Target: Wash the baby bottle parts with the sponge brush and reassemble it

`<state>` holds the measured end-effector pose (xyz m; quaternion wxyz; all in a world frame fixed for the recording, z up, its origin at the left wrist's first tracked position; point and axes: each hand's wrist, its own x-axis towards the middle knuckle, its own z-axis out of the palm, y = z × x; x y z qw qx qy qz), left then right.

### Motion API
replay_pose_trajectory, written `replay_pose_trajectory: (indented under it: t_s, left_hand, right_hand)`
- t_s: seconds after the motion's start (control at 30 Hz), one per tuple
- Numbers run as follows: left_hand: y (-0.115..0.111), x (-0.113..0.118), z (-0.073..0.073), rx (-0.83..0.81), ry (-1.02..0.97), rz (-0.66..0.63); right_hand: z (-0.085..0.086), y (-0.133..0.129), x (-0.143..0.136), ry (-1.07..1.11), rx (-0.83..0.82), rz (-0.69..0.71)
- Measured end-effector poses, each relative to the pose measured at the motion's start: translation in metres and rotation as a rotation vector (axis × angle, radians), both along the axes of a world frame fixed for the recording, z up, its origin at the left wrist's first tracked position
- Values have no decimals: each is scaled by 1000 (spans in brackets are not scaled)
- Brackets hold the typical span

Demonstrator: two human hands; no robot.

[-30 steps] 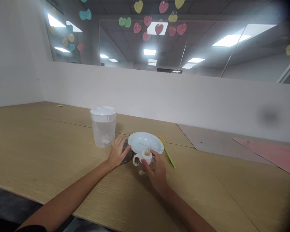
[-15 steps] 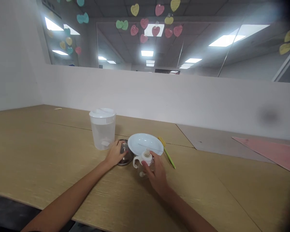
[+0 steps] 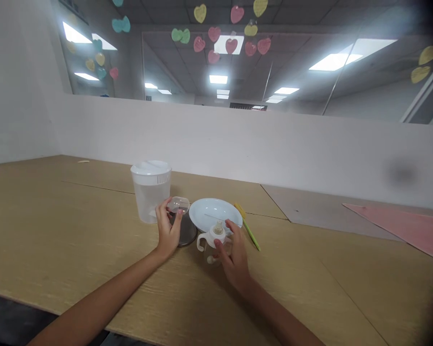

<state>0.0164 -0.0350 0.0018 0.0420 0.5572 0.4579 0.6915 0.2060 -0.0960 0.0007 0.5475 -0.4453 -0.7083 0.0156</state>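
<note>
My left hand point(image 3: 169, 229) grips a clear plastic bottle cap point(image 3: 179, 204) between thumb and fingers. It holds the cap over a dark round metal dish point(image 3: 187, 230) on the table. A baby bottle point(image 3: 216, 235) with white side handles and a bare clear teat stands upright. My right hand point(image 3: 236, 262) is closed around the right side of this bottle, its thumb in front. Right behind the bottle lies a white oval plate point(image 3: 215, 211), with a thin pale stick-like object inside it.
A translucent bucket point(image 3: 147, 194) with a white lid stands behind my left hand. To the right of the plate lies a brush point(image 3: 251, 234) with a green handle and yellow head. A pink sheet point(image 3: 404, 226) covers part of the far right of the table, near the wall.
My left hand has lifted the clear cap up out of the dark dish. The right hand keeps its place on the bottle. The view has shifted slightly.
</note>
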Motion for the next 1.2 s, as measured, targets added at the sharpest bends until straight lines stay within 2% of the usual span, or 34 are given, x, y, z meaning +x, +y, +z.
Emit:
replay_pose_trajectory:
  t_s: [0.07,0.17,0.23,0.3,0.37,0.47,0.53,0.63,0.73,0.93,1.2]
  left_hand:
    - [-14,4,-1,163,127,-30]
    - [-28,7,-16,342,410,-134]
    - [-31,8,-29,350,615,-272]
    - [-32,10,-36,339,736,-377]
    - [-33,12,-35,393,741,-401]
    - [-34,15,-23,454,684,-389]
    - [-33,16,-15,387,676,-387]
    - [-31,17,-9,268,693,-409]
    - [-29,19,-11,177,699,-453]
    - [-31,23,-18,-25,663,-543]
    - [-32,21,-13,-34,672,-586]
  right_hand:
    - [1,-2,2,-1,64,-7]
    - [0,-3,5,-134,211,37]
    - [-4,-1,8,-241,292,129]
    - [-9,2,9,-282,318,201]
    - [-10,3,10,-245,310,210]
    - [-5,3,9,-113,278,143]
    - [1,1,7,-17,218,77]
    - [7,0,5,54,39,24]
    - [10,2,5,1,-87,36]
    - [15,3,5,-49,-84,39]
    - [15,3,1,101,-167,98]
